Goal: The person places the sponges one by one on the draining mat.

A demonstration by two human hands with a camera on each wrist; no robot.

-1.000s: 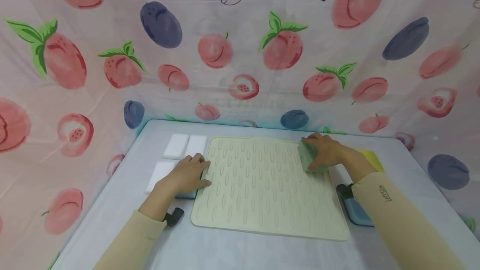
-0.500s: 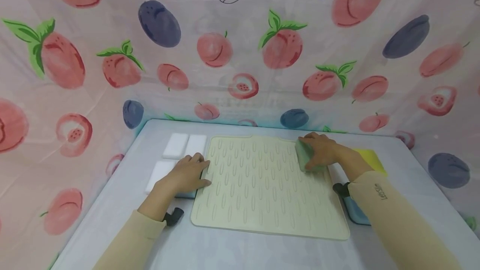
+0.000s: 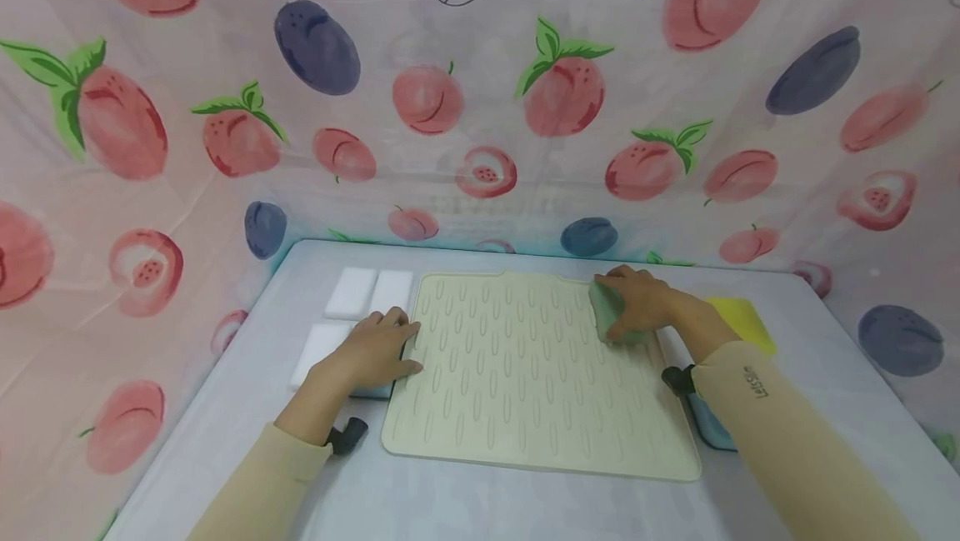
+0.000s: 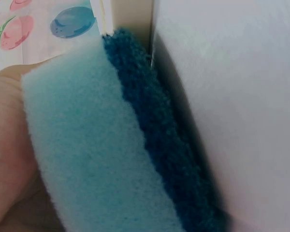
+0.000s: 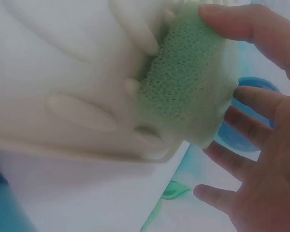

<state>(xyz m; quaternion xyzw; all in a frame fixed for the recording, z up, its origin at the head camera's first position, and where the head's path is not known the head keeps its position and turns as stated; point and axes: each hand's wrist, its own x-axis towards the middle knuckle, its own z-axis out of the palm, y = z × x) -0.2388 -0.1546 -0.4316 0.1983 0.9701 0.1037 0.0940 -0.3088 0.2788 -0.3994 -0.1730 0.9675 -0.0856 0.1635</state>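
Observation:
A cream mat (image 3: 517, 391) with raised oval ridges lies in the middle of the table. My right hand (image 3: 641, 301) pinches a green sponge (image 3: 609, 312) between thumb and fingers at its far right corner. In the right wrist view the porous sponge face (image 5: 179, 72) meets the ridged surface. My left hand (image 3: 375, 349) rests at the mat's left edge, fingers and thumb spread. Close beside that palm, a light-blue sponge (image 4: 92, 130) with a dark blue scouring layer shows in the left wrist view. Only its near end is visible in the head view.
Several white blocks (image 3: 351, 293) lie left of the mat. To its right are a yellow piece (image 3: 742, 320) and a blue sponge (image 3: 708, 424), partly behind the right forearm. A fruit-printed curtain (image 3: 487, 107) hangs behind the table.
My right hand has shifted slightly left across the mat with the green sponge. The left hand stays in place at the mat's edge.

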